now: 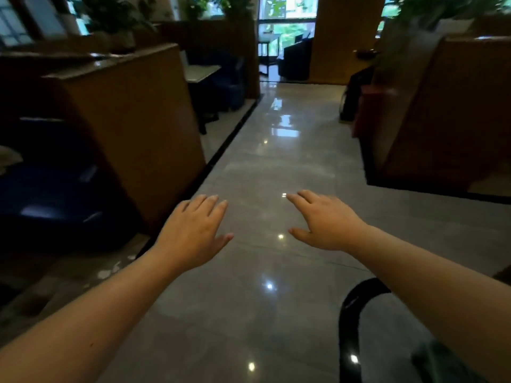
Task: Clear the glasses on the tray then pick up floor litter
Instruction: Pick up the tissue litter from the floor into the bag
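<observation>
Grey polished floor [276,167] runs ahead between wooden partitions, and I see no tray, glasses or litter on it. I hold my left hand [190,230] and right hand [326,222] out, palms down, fingers spread, both empty. I judge both steps remain.
</observation>
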